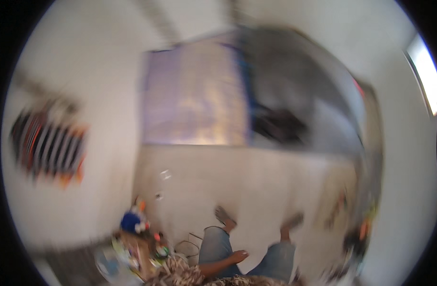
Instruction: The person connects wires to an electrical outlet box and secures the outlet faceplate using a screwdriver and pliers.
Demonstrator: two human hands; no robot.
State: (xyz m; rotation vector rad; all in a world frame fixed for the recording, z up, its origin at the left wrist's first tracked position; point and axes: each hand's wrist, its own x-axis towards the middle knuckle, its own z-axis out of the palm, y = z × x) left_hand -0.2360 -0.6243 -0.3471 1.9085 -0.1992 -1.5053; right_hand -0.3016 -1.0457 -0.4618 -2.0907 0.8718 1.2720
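Black and white stripes, edged in orange, mark the cloth point(51, 148) against the left wall point(104, 86), the leftmost thing I can make out on my feed. Lower and to its right is a crowded heap with a round blue item point(131, 222) on it; the patterned sleeve point(180, 274) sits just beside that heap, so I judge that a careless outward swing could knock something down. Two small pale shapes point(166, 174) lie on the floor point(256, 181), then a thin dark cable point(186, 242) loops near the left foot point(225, 218), which could hook it by shifting.

Near the middle, the left hand point(237, 257) extends inward over the blue jeans point(216, 248). The jeans, the thing nearest that hand, are at lower centre; whether they touch I cannot tell. Nor can I tell if the fingers point(242, 255) are spread, pressed together or pinching: a pale spot shows at their tips, too blurred to name. If it is something loose, a slack hold could drop it between the legs.

The right hand is outside my view, its grip unknown. Farther right, past the right foot point(293, 221), blurred dark clutter point(355, 240) could trip an unwatched sideways step
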